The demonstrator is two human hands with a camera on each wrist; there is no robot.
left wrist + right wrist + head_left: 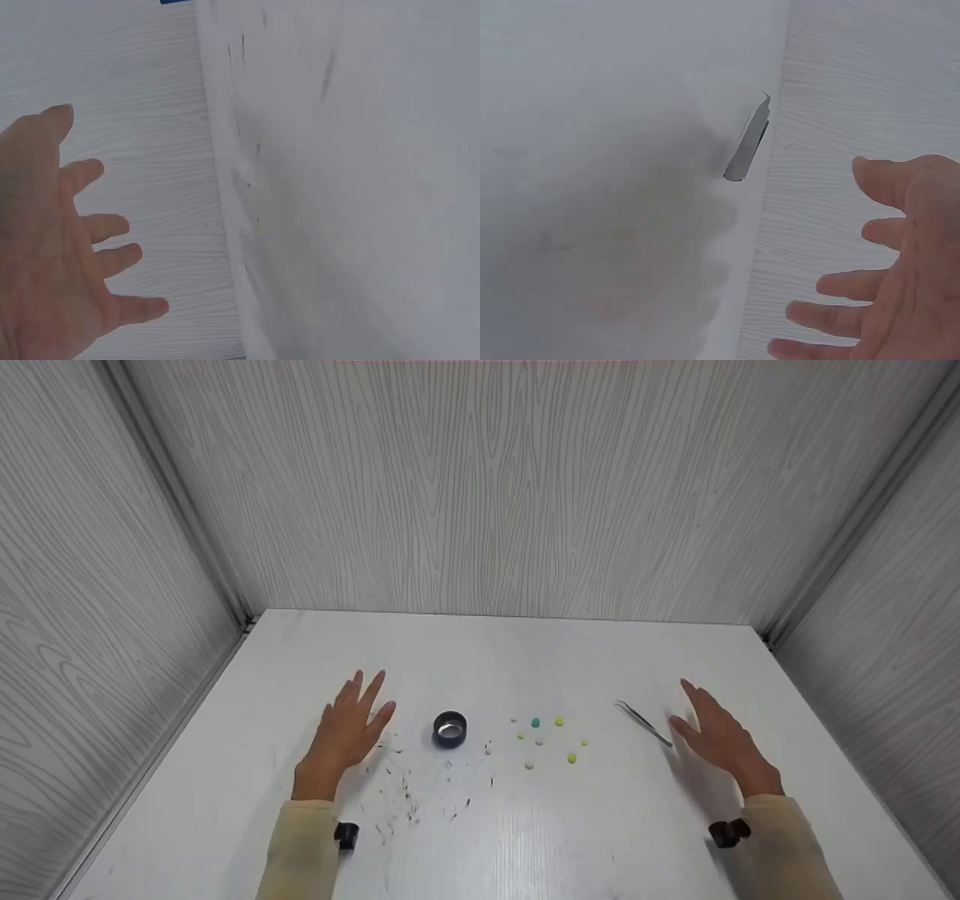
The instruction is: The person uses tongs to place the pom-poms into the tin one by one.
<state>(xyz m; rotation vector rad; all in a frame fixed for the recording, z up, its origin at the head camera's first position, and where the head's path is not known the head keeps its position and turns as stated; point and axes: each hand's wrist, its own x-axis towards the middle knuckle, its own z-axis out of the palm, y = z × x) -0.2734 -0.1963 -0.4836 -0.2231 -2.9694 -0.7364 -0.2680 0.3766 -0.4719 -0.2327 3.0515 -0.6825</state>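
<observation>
My left hand point(343, 735) is held over the left part of the white table with fingers spread, holding nothing. To its right stands a small dark round container point(450, 730) with a silvery inside. My right hand point(724, 742), also empty with its fingers extended, is over the right side. Just left of it lies a pair of bent-tip tweezers point(643, 723), which the right wrist view shows as metal tweezers point(748, 142). Between container and tweezers several small beads are scattered, among them a teal bead point(535, 722), a yellow bead point(571, 758) and a whitish bead point(529, 765).
Dark scuff marks point(409, 795) spot the white tabletop point(570, 840) in front of the container. Pale wood-grain panels enclose it: a back panel point(480, 495), a left panel point(90, 622) and a right panel point(892, 622). A black wrist device point(727, 833) sits at the right sleeve.
</observation>
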